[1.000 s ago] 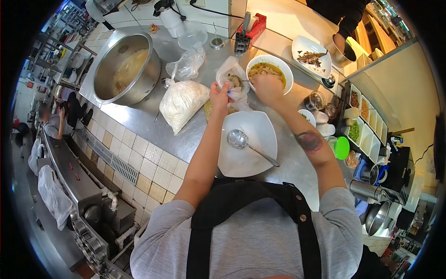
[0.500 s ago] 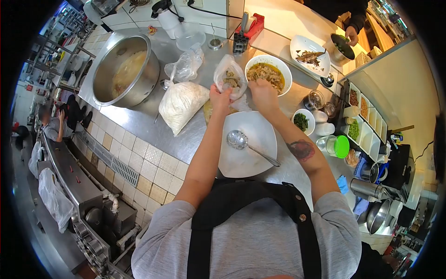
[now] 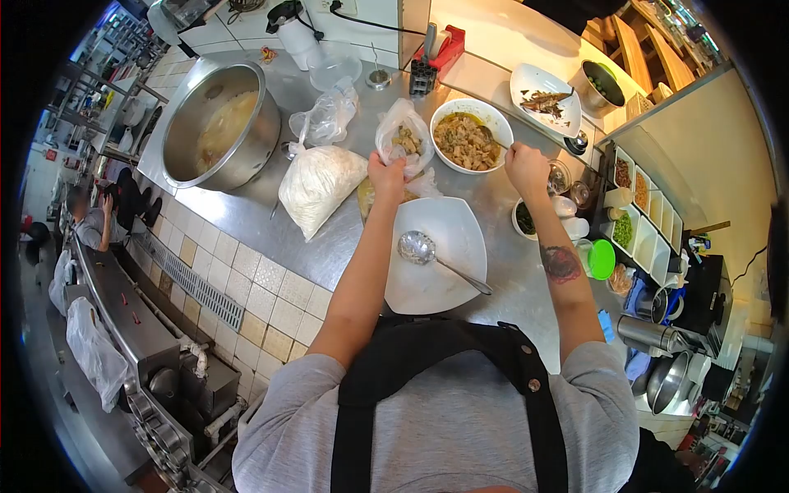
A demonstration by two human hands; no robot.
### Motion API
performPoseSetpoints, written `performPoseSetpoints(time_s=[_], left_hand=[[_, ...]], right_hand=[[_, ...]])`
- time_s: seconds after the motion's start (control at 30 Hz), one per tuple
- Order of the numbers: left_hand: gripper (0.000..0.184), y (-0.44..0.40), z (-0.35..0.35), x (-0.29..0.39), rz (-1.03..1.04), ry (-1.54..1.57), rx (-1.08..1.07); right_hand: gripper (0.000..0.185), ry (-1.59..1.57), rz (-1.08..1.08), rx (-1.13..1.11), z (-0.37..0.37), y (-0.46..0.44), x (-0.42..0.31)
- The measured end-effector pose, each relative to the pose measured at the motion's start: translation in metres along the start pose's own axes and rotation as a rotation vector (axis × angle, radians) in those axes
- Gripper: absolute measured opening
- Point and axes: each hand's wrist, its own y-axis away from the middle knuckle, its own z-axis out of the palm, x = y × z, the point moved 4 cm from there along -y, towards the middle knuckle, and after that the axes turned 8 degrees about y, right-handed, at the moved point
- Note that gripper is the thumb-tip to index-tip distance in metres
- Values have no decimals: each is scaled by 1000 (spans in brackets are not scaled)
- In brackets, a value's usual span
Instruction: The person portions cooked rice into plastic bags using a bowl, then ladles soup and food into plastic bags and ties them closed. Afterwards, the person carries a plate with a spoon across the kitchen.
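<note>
Steel table (image 3: 526, 283) with a big pot (image 3: 246, 152), a white dish (image 3: 436, 283) and a bowl (image 3: 500, 119) of meaty food.
The tied bag (image 3: 319, 187) sits between pot and dish; beyond the dish, the left hand (image 3: 387, 175) pinches the near side of a small open bag (image 3: 415, 122), food inside, just left of the bowl. The right hand (image 3: 528, 170) seems closed on the handle of a spoon (image 3: 496, 141) that dips into the bowl.
</note>
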Motion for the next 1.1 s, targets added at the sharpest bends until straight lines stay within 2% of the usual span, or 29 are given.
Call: performPoseSetpoints(time_s=[0.07,0.17,0.27,0.37,0.57,0.9,1.03,1.1], left_hand=[[33,0,1,-1,14,18,-15],[33,0,3,-1,6,-10,-36],[34,-4,0,-2,-5,5,-51],[35,-7,-2,-2,-12,27,-59],[37,-2,6,1,6,105,-57],[39,1,12,9,20,138,-156],[40,2,10,8,33,183,-150],[42,3,10,9,46,206,-153]], right_hand=[[22,-169,65,-42,9,3,4],[23,-432,176,-230,45,-4,27],[23,-554,262,-310,58,-1,39],[21,-755,363,-335,48,10,41],[21,-889,471,-405,29,11,48],[24,-641,300,-281,-5,-19,25],[26,-524,81,-266,-38,-26,-41],[26,-373,-52,-242,-23,-26,-80]])
